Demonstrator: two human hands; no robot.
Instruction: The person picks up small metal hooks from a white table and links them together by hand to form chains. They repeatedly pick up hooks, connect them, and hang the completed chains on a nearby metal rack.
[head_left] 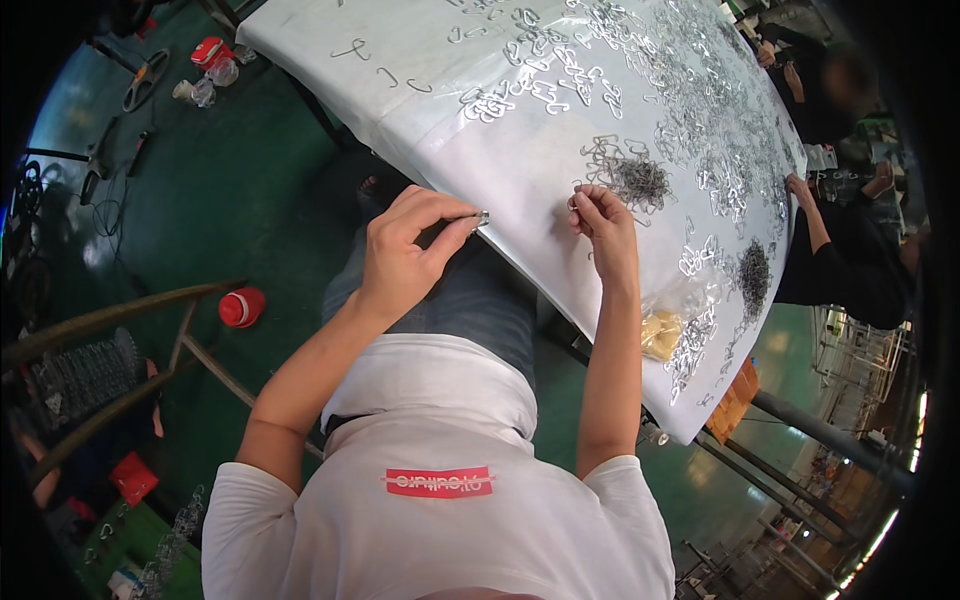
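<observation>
My left hand (415,240) is raised beside the table's near edge, thumb and forefinger pinched on a small silver metal hook (483,218). Only the hook's end shows past the fingertips. Over the white tabletop (530,170), my right hand (606,222) is closed in a pinch. Something tiny may be between its fingertips, too small to make out. Just beyond that hand lies a heap of thin dark bent wire pieces (640,180). Loose silver hooks (570,85) are scattered farther up the table.
A second dark wire heap (753,278) and a clear bag with yellowish contents (662,332) lie to the right. Two people in dark clothes work along the far right edge; one person's hand (800,190) touches it. A red container (241,307) stands at left near a wooden rail (120,310).
</observation>
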